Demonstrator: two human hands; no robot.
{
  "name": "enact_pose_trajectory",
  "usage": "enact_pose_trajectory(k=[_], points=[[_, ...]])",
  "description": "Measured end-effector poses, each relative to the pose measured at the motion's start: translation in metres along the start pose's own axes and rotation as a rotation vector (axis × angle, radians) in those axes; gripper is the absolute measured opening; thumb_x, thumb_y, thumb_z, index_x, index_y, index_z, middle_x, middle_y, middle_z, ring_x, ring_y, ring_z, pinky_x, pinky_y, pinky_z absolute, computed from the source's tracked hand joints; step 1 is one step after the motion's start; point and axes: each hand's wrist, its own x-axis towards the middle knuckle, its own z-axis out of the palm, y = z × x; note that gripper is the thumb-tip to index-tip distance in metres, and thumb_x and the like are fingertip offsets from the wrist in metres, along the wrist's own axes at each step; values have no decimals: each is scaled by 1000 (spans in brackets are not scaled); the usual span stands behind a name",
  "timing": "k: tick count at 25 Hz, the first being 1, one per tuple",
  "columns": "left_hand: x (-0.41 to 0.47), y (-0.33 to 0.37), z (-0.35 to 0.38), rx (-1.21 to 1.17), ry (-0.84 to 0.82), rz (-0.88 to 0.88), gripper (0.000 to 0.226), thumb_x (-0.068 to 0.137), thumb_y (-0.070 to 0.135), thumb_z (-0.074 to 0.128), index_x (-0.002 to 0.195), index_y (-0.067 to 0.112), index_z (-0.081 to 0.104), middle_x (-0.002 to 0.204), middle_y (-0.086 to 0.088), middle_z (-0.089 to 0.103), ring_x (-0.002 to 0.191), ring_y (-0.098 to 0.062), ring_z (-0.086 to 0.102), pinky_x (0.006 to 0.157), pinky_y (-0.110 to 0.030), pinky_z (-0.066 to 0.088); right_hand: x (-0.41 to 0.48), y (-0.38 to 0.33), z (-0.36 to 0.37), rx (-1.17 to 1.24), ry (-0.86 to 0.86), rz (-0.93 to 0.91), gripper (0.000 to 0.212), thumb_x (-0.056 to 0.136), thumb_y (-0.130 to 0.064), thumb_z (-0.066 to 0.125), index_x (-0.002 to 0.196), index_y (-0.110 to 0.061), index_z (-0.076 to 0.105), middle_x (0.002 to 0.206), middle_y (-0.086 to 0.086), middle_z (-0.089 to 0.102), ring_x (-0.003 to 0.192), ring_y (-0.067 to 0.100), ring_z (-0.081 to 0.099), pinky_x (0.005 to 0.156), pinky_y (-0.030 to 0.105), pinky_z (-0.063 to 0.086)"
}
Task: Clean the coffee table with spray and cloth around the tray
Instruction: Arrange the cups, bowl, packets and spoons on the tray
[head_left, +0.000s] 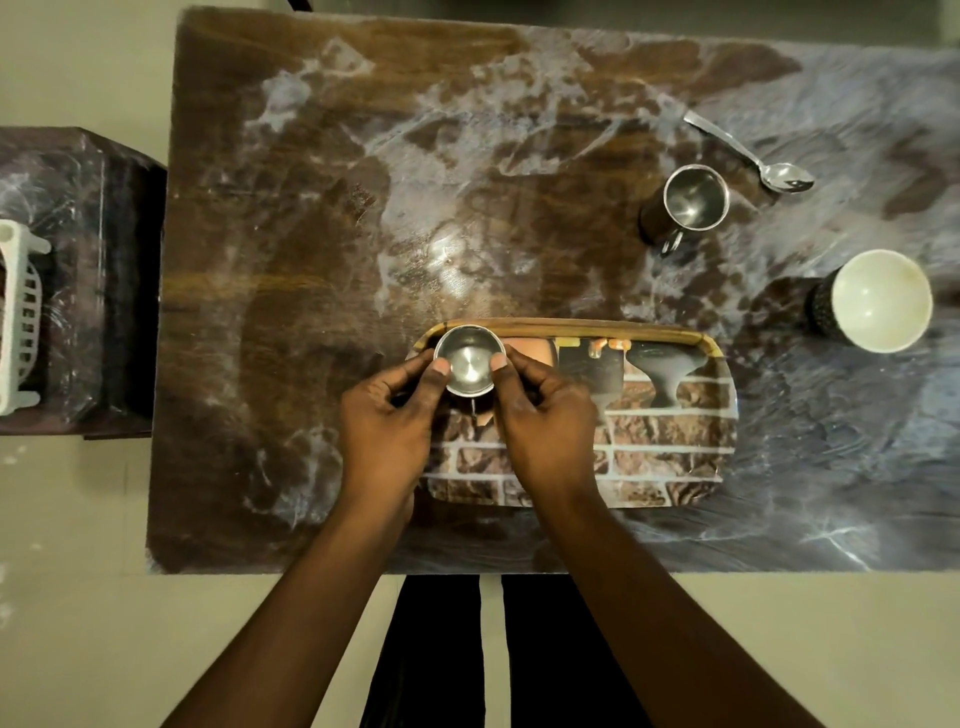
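Note:
A small steel cup (469, 358) stands at the far left end of the brick-patterned tray (670, 426), which lies near the front edge of the brown coffee table (322, 218). My left hand (387, 421) grips the cup's left side and my right hand (545, 415) grips its right side, thumbs on the rim. The tabletop carries whitish smears and streaks, thickest on its right half. No spray bottle or cloth is visible.
A steel mug (688, 202) with a handle stands at the back right, a spoon (753, 153) lying beyond it. A white-lined cup (878, 301) sits near the right edge. A dark side table (88, 291) with a white plastic rack (18, 317) stands to the left.

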Motion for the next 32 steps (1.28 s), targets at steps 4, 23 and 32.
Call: enact_pose_trajectory(k=[4,23,32], points=[[-6,13,5,49,156,108,35,90,13,87,123,10,78,106,1,81,83,8,74,87,-21,66,-2,-2,-5,101,-24,108,47,97,-33,77,138,-13,69,120,1,80,107,10,77,95,32,64],[62,72,251,50,-306,-54,34,108,14,66,142,16,72,127,-10,81,111,-28,79,100,-50,65,172,-61,-152,135,61,26,22,108,-25,60,124,-26,75,112,-6,80,104,11,75,85,30,58],[-24,77,199,-379,-47,-72,28,106,17,69,134,15,75,126,-7,83,114,-24,81,97,-41,67,101,-68,-139,266,-44,-18,27,106,-29,65,130,-20,76,119,1,81,109,21,79,94,48,65]])
